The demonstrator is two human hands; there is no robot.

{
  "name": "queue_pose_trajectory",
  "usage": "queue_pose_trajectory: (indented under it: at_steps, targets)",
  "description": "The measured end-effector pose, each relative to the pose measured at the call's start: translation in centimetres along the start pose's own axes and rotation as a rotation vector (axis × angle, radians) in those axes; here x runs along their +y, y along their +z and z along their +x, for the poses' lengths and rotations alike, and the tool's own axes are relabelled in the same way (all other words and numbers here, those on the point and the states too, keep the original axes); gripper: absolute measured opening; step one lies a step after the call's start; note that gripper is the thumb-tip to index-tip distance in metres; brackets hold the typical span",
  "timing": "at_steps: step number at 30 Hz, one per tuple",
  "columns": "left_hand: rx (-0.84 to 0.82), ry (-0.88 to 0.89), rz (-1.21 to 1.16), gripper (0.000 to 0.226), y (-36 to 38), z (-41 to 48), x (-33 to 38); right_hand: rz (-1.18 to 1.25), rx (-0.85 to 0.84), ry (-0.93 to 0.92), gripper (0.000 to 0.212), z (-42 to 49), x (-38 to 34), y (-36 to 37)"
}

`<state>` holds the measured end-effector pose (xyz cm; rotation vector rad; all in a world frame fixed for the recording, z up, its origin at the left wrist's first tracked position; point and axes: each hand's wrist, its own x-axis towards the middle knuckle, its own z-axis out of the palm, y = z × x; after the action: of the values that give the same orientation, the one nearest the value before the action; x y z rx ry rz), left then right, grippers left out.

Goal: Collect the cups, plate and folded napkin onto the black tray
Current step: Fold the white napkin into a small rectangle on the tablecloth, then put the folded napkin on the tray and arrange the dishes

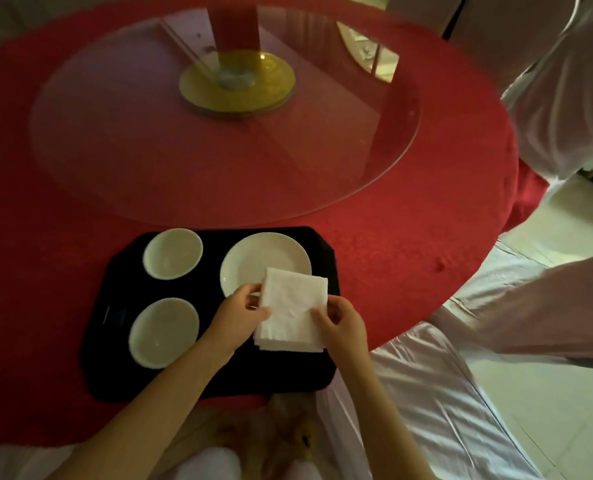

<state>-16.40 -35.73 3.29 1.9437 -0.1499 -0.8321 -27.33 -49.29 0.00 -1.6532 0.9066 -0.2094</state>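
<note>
A black tray (115, 382) lies at the near edge of the red table. Two white cups stand on its left side, one at the back (172, 253) and one at the front (164, 332). A white plate (260, 258) sits at the tray's back right. A folded white napkin (292, 308) is over the tray's right part and overlaps the plate's near rim. My left hand (242, 315) pinches its left edge. My right hand (340, 323) grips its right edge. Whether the napkin rests on the tray I cannot tell.
A round glass turntable (115, 133) on a gold hub (236, 85) covers the middle of the red tablecloth (392, 244). White-covered chairs (565, 116) stand to the right and near right of the table, over a pale floor.
</note>
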Motion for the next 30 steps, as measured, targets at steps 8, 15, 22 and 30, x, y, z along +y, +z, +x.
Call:
queue_pose_trajectory:
  at_steps: [8, 15, 22, 30]
  targets:
    - [-0.013, -0.047, 0.173, 0.047, -1.7, -1.2, -6.2, -0.266, 0.069, 0.023, 0.01, -3.7, 1.7, 4.6]
    - [-0.067, 0.071, 0.401, 0.041, -1.9, -1.6, -8.0, -0.403, 0.181, 0.1, 0.024, -4.9, 1.9, 6.8]
    - [-0.071, 0.075, 0.48, 0.057, -1.8, -2.0, -8.6, -0.55, 0.167, 0.054, 0.035, -4.6, 1.6, 7.2]
    - [0.053, 0.064, 0.285, 0.071, -0.1, -1.0, -6.4, -0.6, 0.181, -0.133, 0.034, -0.5, -0.2, 4.6]
